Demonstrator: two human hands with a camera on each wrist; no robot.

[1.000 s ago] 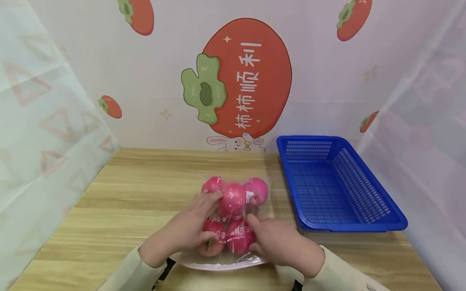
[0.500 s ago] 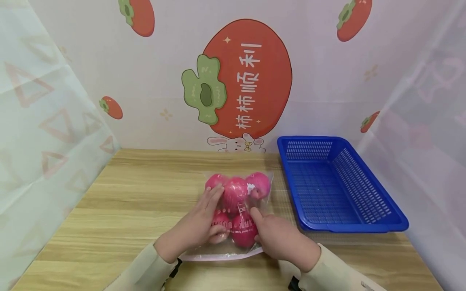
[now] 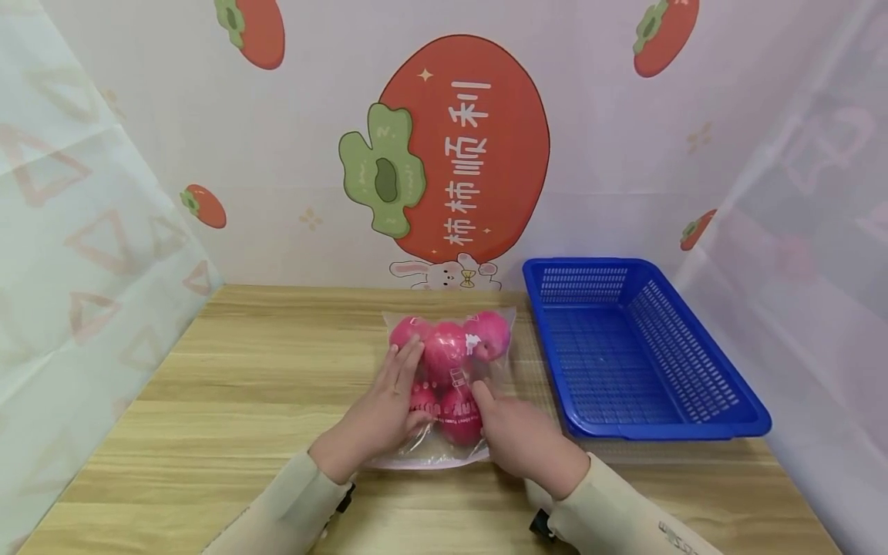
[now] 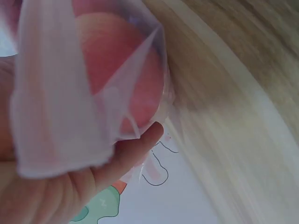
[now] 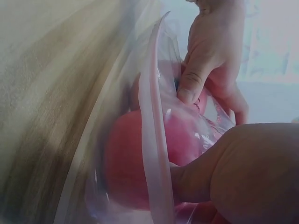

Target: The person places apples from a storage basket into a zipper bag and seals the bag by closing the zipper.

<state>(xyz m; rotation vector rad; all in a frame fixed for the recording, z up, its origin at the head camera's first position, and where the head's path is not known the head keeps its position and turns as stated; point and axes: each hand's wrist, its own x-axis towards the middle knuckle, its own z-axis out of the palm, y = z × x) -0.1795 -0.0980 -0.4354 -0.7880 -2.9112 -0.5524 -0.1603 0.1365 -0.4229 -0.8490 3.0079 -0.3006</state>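
A clear plastic bag (image 3: 451, 451) with printed white lettering holds several red apples (image 3: 445, 348) at the middle of the wooden table. A pale pinkish strip (image 5: 154, 121) runs along its edge nearest the person. My left hand (image 3: 378, 416) grips the bag's left side, its fingers along the apples and its thumb lying over the plastic. On the other side, my right hand (image 3: 520, 432) holds the bag, thumb on top; its remaining fingers are mostly hidden. In the left wrist view, loose plastic covers part of the left palm and one apple (image 4: 119, 65).
A blue plastic basket (image 3: 569, 385) with perforated walls stands to the right of the bag. Behind the wooden table (image 3: 229, 370) hangs a pale backdrop (image 3: 590, 139) with persimmon drawings. Pale cloth sides flank the table.
The bag of apples has slid away from the person, towards the backdrop, with both hands moving along with it. The basket stays where it was.
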